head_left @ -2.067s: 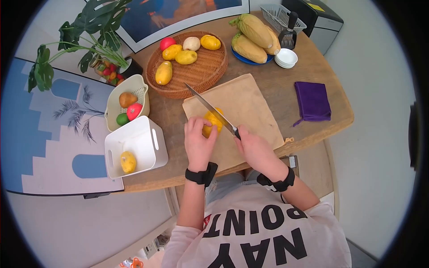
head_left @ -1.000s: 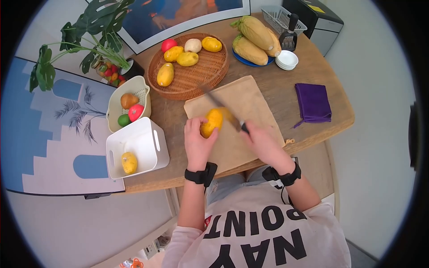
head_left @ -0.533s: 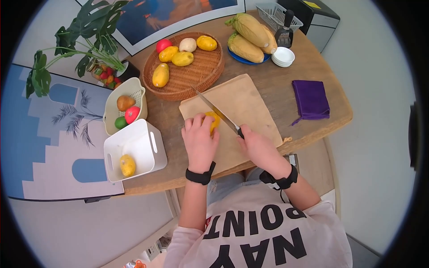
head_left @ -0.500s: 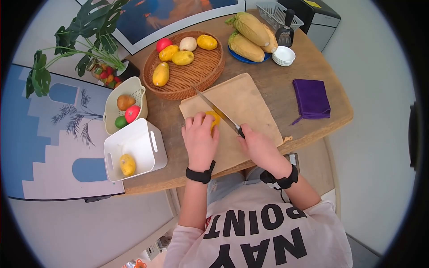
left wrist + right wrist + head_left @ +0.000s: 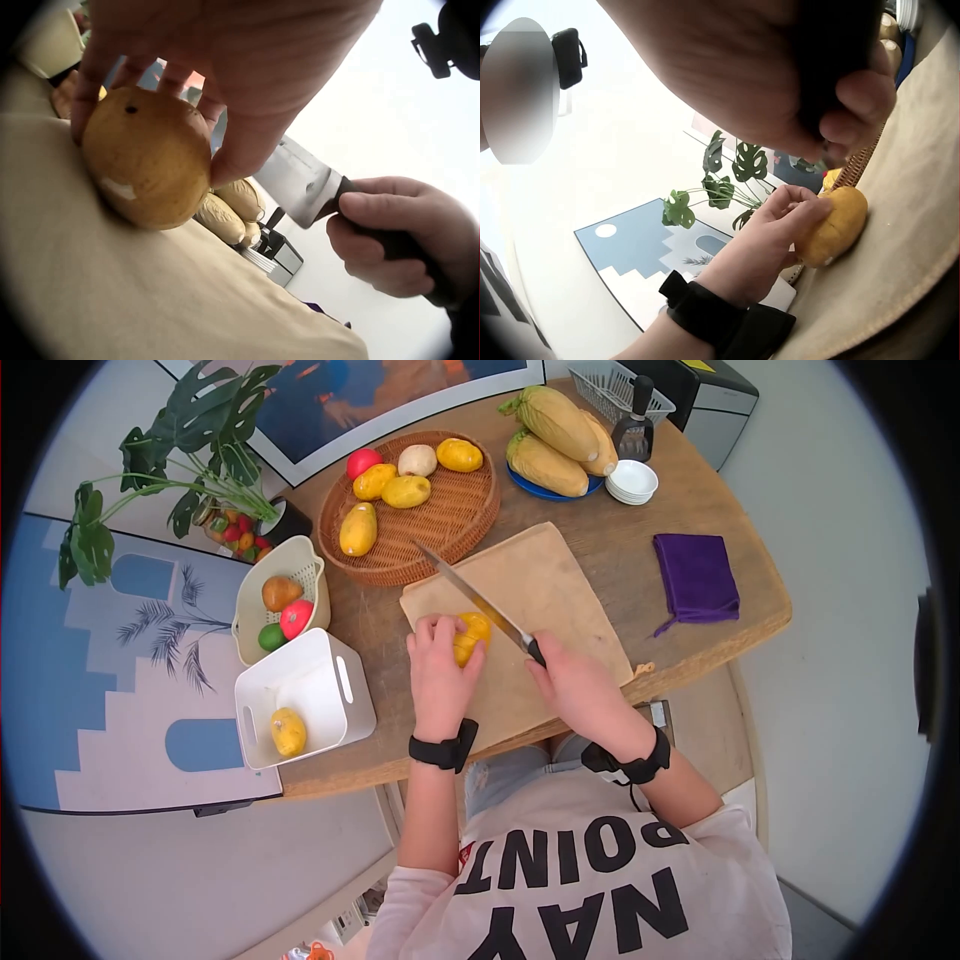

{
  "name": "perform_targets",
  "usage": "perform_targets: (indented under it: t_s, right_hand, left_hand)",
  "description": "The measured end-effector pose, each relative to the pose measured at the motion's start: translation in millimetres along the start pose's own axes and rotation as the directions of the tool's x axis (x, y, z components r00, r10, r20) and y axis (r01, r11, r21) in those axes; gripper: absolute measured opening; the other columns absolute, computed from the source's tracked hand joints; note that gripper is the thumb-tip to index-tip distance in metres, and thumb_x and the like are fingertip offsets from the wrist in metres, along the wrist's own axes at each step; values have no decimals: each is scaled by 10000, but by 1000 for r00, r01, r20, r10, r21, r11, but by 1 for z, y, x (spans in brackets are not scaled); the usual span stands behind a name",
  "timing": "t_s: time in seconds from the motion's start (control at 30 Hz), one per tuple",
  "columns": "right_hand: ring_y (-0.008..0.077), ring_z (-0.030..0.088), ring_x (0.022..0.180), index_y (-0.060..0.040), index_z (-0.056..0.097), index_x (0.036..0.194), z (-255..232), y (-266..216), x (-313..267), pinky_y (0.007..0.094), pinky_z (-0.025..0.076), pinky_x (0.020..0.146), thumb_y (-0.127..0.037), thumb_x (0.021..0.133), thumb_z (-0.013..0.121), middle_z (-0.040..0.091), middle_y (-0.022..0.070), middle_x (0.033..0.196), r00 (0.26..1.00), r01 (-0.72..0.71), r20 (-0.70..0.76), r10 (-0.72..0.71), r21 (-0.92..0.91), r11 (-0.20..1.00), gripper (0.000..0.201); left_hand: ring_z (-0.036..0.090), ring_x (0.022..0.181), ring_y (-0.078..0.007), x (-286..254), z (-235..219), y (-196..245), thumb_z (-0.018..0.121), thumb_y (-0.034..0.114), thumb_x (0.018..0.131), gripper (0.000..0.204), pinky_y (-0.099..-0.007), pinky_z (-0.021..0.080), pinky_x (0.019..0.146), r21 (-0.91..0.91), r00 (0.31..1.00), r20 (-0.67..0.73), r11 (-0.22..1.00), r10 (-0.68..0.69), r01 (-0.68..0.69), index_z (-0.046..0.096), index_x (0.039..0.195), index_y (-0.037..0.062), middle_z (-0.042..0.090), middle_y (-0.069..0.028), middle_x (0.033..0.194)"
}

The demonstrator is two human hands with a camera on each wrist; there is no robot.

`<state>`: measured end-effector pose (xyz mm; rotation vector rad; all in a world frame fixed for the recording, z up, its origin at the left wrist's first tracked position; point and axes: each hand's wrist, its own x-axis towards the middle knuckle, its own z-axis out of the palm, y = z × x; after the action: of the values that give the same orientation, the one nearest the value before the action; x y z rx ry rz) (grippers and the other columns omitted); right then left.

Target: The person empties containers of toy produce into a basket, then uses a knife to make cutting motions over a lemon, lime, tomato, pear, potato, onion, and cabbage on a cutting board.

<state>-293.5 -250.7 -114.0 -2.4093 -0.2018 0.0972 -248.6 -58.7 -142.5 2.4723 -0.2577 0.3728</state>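
Observation:
A yellow fruit (image 5: 471, 637) lies on the tan board (image 5: 545, 585). The left hand (image 5: 439, 672) grips it, fingers curled over its far side and thumb on the near side; the left wrist view shows the fruit (image 5: 148, 161) close under that hand. In the right hand (image 5: 580, 695) is the black handle of a knife, its blade (image 5: 470, 595) slanting up to the left beside the fruit. The left wrist view has the blade (image 5: 294, 180) behind the left thumb. In the right wrist view the fruit (image 5: 838, 225) shows under the left fingers.
Behind the board stands a round wicker tray (image 5: 440, 510) with several fruits. At the left are a green basket (image 5: 318, 585) and a white bin (image 5: 352, 695). Farther right are a blue plate of long pale vegetables (image 5: 550, 435), white bowls (image 5: 632, 482) and a purple cloth (image 5: 697, 578).
The left hand shifts from lying over the fruit to holding its side, so more of the fruit shows. The knife passed over the board in a blur, then came back beside the fruit.

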Motion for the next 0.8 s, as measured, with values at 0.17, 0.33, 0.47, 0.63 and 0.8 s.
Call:
perform_targets:
  t_s: [0.17,0.33,0.47,0.63,0.8]
  right_hand:
    - [446,669,781,-4,484,1059,10,11,2,538,519,662,-171,996,582,675,233,838,998,62,-27,-64,-68,996,204]
    - [448,665,787,-12,474,1086,13,17,-2,539,514,653,-178,1003,588,673,230,830,998,53,24,-52,-73,996,218]
    - [423,679,754,7,497,1019,11,12,-1,506,536,639,-133,982,576,676,223,819,996,84,-9,-86,-128,988,165]
    - [383,700,742,-5,517,1026,8,11,-5,468,557,621,-81,940,573,664,193,842,989,127,-47,-140,-215,968,127]
    - [366,709,746,-10,527,1040,6,8,-7,450,569,628,-46,888,576,654,175,878,983,155,-50,-175,-274,949,163]
  left_hand:
    - [535,1110,-391,-5,4,0,793,133,821,344,-457,478,957,-21,999,-42,1000,-3,2,605,1099,60,555,-156,1191]
    - [544,1071,-366,-5,4,10,795,131,817,299,-458,470,919,174,991,-95,981,100,-82,626,1052,59,577,-138,1156]
    - [562,1017,-332,-1,10,11,767,97,815,242,-451,460,876,235,987,-31,961,156,-144,638,1016,58,614,-110,1104]
    - [567,980,-307,-3,12,17,740,68,814,194,-440,442,858,307,964,-72,926,255,-222,638,978,71,639,-63,1057]
    - [576,978,-297,-1,7,21,723,55,817,181,-433,437,836,319,976,-36,928,214,-192,639,975,81,646,-43,1041]
